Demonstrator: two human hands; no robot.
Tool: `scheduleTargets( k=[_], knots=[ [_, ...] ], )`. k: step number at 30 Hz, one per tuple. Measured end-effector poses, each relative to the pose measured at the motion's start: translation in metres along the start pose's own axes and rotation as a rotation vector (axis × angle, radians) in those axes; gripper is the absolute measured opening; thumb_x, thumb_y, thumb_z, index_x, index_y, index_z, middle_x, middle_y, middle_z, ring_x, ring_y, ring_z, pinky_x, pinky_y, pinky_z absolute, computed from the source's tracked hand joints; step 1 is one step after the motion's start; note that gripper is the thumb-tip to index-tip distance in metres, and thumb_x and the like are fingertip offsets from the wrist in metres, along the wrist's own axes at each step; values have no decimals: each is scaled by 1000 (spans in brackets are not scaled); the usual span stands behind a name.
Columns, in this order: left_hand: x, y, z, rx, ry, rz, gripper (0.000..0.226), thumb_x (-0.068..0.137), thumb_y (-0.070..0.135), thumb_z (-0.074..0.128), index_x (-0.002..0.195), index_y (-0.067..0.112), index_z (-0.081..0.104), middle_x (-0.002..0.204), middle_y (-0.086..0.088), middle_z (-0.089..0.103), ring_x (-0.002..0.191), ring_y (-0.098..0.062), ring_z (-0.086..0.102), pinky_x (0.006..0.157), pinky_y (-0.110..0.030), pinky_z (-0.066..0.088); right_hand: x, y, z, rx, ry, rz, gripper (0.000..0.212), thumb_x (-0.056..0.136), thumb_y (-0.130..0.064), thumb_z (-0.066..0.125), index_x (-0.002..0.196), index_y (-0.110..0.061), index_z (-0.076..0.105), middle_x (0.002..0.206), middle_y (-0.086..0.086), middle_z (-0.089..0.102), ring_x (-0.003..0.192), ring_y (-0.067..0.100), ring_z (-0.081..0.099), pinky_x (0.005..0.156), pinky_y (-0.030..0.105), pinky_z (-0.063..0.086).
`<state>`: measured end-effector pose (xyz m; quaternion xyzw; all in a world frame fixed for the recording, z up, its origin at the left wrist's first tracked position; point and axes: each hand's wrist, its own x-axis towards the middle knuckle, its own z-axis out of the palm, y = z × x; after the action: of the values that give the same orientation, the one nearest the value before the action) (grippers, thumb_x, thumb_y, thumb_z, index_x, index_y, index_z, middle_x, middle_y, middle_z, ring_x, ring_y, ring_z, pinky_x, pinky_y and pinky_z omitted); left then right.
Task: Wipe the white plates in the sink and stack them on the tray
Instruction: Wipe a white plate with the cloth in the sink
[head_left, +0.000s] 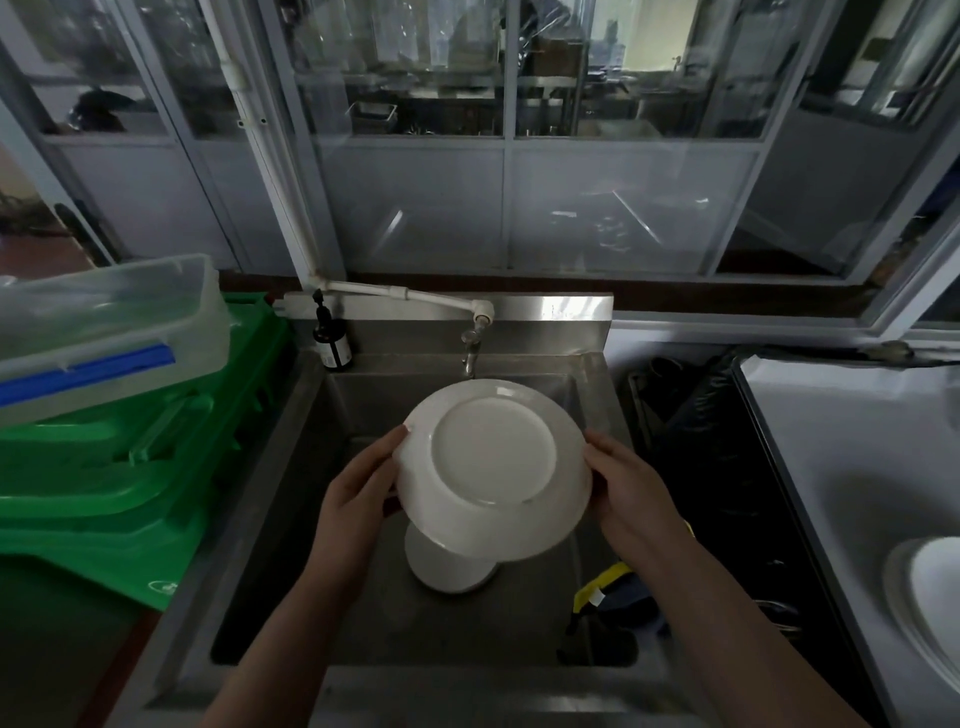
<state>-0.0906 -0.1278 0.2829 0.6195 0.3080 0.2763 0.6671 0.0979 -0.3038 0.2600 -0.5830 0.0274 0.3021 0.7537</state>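
I hold a white plate (493, 462) upside down over the steel sink (291, 519), its underside facing me. My left hand (358, 493) grips its left rim and my right hand (631, 493) grips its right rim. Below it, another white plate (447, 569) lies in the sink basin, partly hidden by the held one. A dark cloth with a yellow edge (613, 592) lies at the sink's right side. On the white surface at the far right sits a pale tray with white plates (930, 597), cut off by the frame edge.
A tap (471, 345) juts over the sink's back, with a dark pump bottle (332, 343) to its left. Green crates (119, 467) carrying a clear plastic box (104, 322) stand on the left. A black bin bag (701, 441) fills the gap right of the sink.
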Motion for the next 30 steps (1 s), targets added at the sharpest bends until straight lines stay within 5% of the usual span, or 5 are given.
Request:
scheduleTargets(
  k=[5, 10, 15, 20, 30],
  knots=[
    [6, -12, 6, -80, -6, -49, 49, 101, 5, 51, 142, 32, 48, 105, 3, 71, 101, -12, 68, 84, -29, 56, 0, 0, -1, 119, -24, 20, 27, 99, -6, 50, 120, -10, 68, 114, 9, 71, 104, 22, 66, 76, 34, 52],
    [3, -25, 10, -146, -79, -125, 32, 100, 6, 50, 128, 13, 65, 116, -9, 73, 111, -27, 67, 98, -46, 51, 0, 0, -4, 227, 63, 40, 27, 100, -2, 46, 104, -15, 69, 102, 6, 71, 98, 20, 64, 86, 35, 50],
    [2, -27, 19, -241, -132, -157, 27, 101, 14, 47, 117, 14, 68, 110, -8, 72, 99, -21, 65, 85, -37, 52, -4, 4, -10, 251, 17, 98, 29, 103, -4, 40, 102, -11, 68, 85, 2, 76, 90, 18, 65, 78, 32, 50],
    [0, -30, 25, -291, -187, -149, 37, 102, 29, 42, 134, 22, 58, 132, -6, 65, 126, -26, 58, 104, -46, 45, -4, 13, -12, 259, -30, 154, 30, 103, -6, 39, 109, -12, 68, 95, 7, 76, 96, 22, 66, 79, 36, 51],
    [7, -37, 32, -192, -47, -89, 29, 100, 44, 47, 122, 38, 66, 128, 1, 67, 122, -28, 60, 107, -63, 42, 5, 33, -3, 176, -24, 174, 28, 103, -9, 41, 115, -12, 66, 109, 10, 70, 101, 24, 63, 82, 36, 52]
  ],
)
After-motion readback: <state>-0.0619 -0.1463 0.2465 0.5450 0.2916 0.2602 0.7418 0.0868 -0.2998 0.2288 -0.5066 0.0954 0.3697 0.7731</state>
